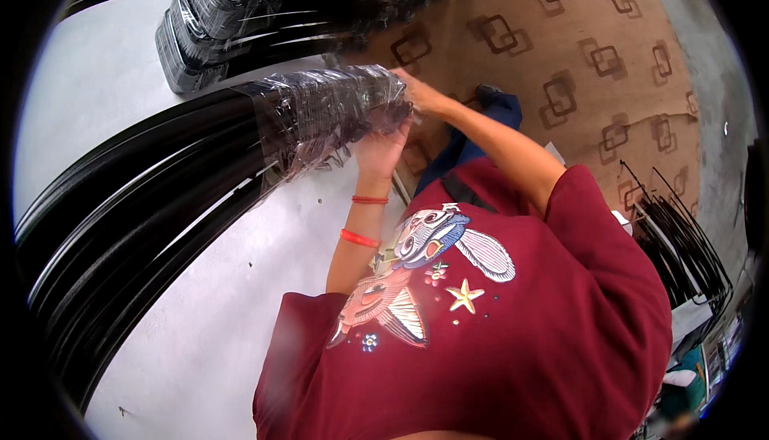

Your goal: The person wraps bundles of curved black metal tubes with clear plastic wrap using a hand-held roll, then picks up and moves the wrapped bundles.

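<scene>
A thick bundle of long black strips (144,168) curves in from the left, and its near end is wrapped in crinkled clear plastic film (320,108). My left hand (382,148) is against the underside of that wrapped end, closed on it, with its fingertips hidden by the film. At the tip of the bundle my right hand (418,96) is closed on the film, its fingers partly out of sight. Both hands are close together at the bundle's end.
Under the bundle lies a white tabletop (216,272). Other film-wrapped bundle ends (196,40) are stacked at the far left. A brown patterned floor covering (521,64) extends at the far right. Thin black rods (677,240) stand at my right.
</scene>
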`<state>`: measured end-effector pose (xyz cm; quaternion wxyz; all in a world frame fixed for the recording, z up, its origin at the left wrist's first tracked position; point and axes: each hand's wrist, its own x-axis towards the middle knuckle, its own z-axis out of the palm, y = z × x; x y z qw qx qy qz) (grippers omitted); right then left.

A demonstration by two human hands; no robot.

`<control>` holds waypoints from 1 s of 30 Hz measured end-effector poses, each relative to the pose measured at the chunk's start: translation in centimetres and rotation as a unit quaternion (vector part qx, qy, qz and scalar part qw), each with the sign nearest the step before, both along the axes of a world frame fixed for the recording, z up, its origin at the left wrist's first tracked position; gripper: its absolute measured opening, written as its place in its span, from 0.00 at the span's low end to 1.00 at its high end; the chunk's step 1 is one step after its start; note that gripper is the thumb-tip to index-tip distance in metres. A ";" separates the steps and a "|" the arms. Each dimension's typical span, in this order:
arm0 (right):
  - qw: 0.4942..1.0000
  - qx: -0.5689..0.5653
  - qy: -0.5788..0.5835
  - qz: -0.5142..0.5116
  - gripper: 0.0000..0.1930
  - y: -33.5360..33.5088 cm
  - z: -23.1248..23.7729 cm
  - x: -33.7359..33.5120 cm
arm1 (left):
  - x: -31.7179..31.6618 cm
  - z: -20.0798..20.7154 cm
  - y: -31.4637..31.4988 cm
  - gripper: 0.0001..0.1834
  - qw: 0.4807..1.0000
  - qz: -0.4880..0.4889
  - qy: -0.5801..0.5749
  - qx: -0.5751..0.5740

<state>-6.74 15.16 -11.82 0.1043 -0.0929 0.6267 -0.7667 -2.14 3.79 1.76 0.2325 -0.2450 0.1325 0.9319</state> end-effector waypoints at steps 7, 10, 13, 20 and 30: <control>0.900 -0.143 -0.393 0.123 0.17 -0.3 10.3 2.9 | 2.1 -1.8 -6.0 0.21 0.827 -0.151 0.078 -0.535; 0.863 -0.137 -0.450 0.183 0.16 1.1 10.4 2.3 | 1.3 -1.0 -5.3 0.23 0.919 -0.238 0.036 -0.312; 0.884 -0.004 -0.449 0.129 0.16 1.2 10.7 2.1 | 1.4 -1.4 -2.3 0.27 0.972 -0.222 0.014 -0.079; 0.930 -0.222 -0.260 -0.136 0.20 0.8 11.8 3.8 | 2.0 -2.8 0.5 0.27 0.993 -0.025 -0.025 -0.115; 0.880 -0.313 -0.351 -0.071 0.25 0.4 16.7 2.8 | 4.7 -4.3 -1.8 0.25 0.989 0.124 0.026 0.081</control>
